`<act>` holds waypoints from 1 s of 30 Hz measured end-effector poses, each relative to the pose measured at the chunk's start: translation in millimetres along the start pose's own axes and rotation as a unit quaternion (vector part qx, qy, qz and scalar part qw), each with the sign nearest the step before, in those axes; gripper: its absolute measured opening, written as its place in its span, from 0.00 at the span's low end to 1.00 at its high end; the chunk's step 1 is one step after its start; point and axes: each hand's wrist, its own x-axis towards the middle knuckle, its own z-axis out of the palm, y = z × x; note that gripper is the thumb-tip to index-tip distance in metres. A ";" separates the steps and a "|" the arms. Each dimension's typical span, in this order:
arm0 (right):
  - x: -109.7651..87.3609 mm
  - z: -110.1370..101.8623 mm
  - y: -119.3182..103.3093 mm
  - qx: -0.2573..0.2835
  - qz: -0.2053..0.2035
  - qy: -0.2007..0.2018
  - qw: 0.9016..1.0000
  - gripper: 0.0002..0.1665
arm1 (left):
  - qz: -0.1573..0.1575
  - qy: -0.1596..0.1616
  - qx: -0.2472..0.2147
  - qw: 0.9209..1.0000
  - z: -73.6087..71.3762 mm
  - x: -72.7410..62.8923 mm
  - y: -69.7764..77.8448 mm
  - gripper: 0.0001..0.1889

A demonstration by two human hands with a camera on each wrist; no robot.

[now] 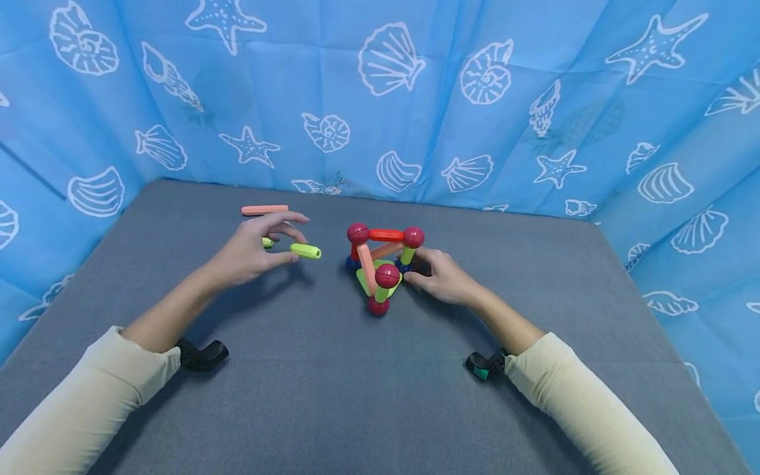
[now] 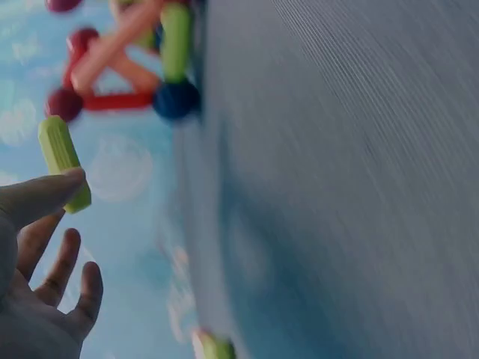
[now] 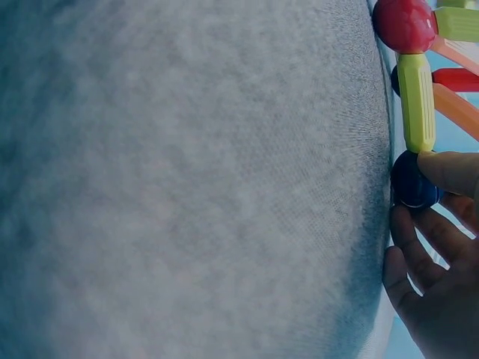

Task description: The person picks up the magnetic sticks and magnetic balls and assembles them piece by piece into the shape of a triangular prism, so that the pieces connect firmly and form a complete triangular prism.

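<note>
My left hand [image 1: 245,252] pinches a short yellow-green building rod [image 1: 305,251] between thumb and fingers, raised over the table left of a ball-and-rod structure. In the left wrist view the rod's [image 2: 58,149] ribbed side shows, with the other fingers spread below. The structure joins dark red balls [image 1: 387,276], blue balls, a red rod [image 1: 386,235], salmon rods [image 1: 367,269] and yellow-green rods around a green triangular panel [image 1: 363,282]. My right hand [image 1: 444,277] grips a blue ball [image 3: 412,182] at the structure's right base, thumb on top and fingers beneath.
Behind my left hand a salmon rod [image 1: 264,210] lies on the grey table [image 1: 332,389]. Another yellow-green rod [image 1: 267,243] shows partly behind that hand. A blue curtain [image 1: 332,79] with white shell prints stands along the table's back and sides.
</note>
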 end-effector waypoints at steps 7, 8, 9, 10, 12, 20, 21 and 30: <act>0.0 0.1 2.3 -0.004 -0.006 0.002 1.000 0.23 | 0.088 0.011 -0.035 0.995 29.1 17.7 36.1 0.30; -0.1 0.1 2.4 -0.004 -0.006 0.002 1.000 0.23 | 0.098 0.012 -0.035 0.994 32.5 20.4 39.1 0.30; -0.2 0.1 2.3 -0.004 -0.006 0.002 1.000 0.23 | 0.110 0.013 -0.030 0.993 35.5 23.3 41.6 0.29; -0.3 0.2 2.2 -0.004 -0.005 0.003 1.000 0.23 | 0.120 0.014 -0.027 0.992 38.6 26.2 43.4 0.29; -0.3 0.3 2.3 -0.005 -0.003 0.004 1.000 0.23 | 0.138 0.014 -0.021 0.990 44.0 31.2 47.5 0.29; -0.6 0.9 0.1 -0.002 -0.008 0.003 1.000 0.21 | 0.156 -0.002 0.013 0.988 54.8 41.4 57.8 0.27; -0.5 0.9 -0.1 -0.002 -0.010 0.004 1.000 0.21 | 0.154 -0.004 0.014 0.988 55.0 42.1 58.3 0.27; -1.3 0.7 0.6 -0.004 -0.012 0.003 1.000 0.19 | 0.135 -0.029 0.009 0.990 55.1 50.6 55.8 0.26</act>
